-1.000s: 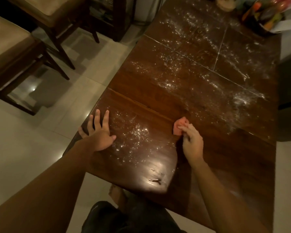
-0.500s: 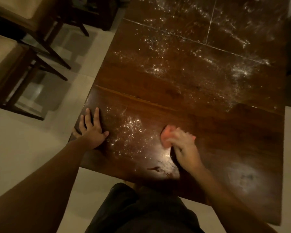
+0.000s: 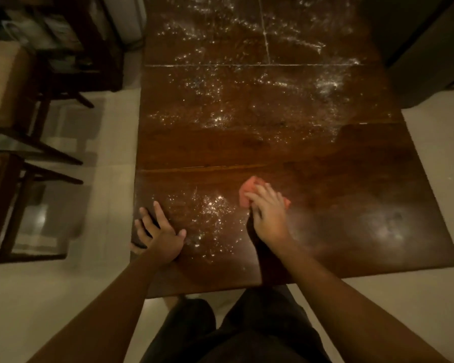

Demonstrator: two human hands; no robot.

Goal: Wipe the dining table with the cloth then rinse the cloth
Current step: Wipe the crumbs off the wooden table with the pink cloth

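Two dark wooden chairs (image 3: pixel 16 142) with tan seats stand on the pale tiled floor (image 3: pixel 108 231).

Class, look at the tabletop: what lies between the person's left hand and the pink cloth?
In the head view, a patch of white powdery specks on the table lies between the left hand and the cloth.

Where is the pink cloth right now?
In the head view, the pink cloth lies on the dining table under the right hand, just right of the near white specks.
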